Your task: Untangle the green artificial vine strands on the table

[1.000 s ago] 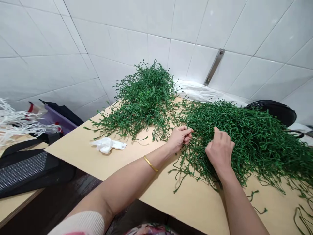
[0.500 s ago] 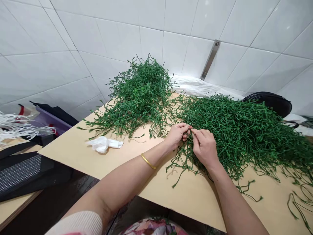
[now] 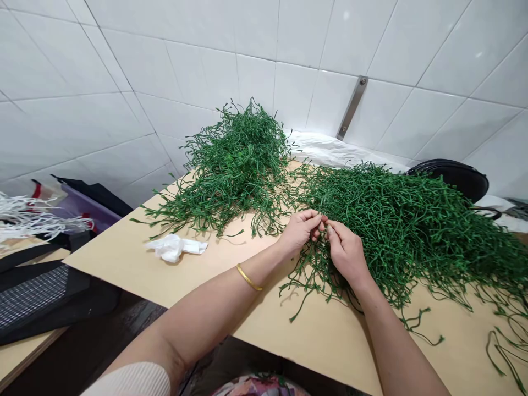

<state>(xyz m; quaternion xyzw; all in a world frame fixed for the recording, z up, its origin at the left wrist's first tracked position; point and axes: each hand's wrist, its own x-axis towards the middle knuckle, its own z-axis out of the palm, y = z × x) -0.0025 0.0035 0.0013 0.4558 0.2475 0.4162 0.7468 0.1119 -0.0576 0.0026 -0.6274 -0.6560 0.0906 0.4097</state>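
Thumb and fingers of my left hand (image 3: pixel 303 231) are closed in a pinch at the front of a large heap of thin green cords (image 3: pixel 383 220). Just to its right, my right hand (image 3: pixel 345 247) pinches too, its fingertips nearly meeting the left ones. Both seem to hold a green cord, though the fingers hide most of the pinched part. Loose strands with small knots at their ends hang below and between the hands onto the tabletop (image 3: pixel 198 286). A second pile of green cords (image 3: pixel 243 159) stands behind and to the left.
A crumpled white tissue (image 3: pixel 175 247) lies left of my left forearm. White cords (image 3: pixel 41 217) and a black mesh item (image 3: pixel 37 294) are at the far left. Tiled wall (image 3: pixel 206 71) closes off the back, with a metal bracket (image 3: pixel 352 107). A round black object (image 3: pixel 454 176) sits behind the heap.
The view has shifted slightly. Both hands stay together at the same spot, with the right fingers curled a little more; the piles look the same.
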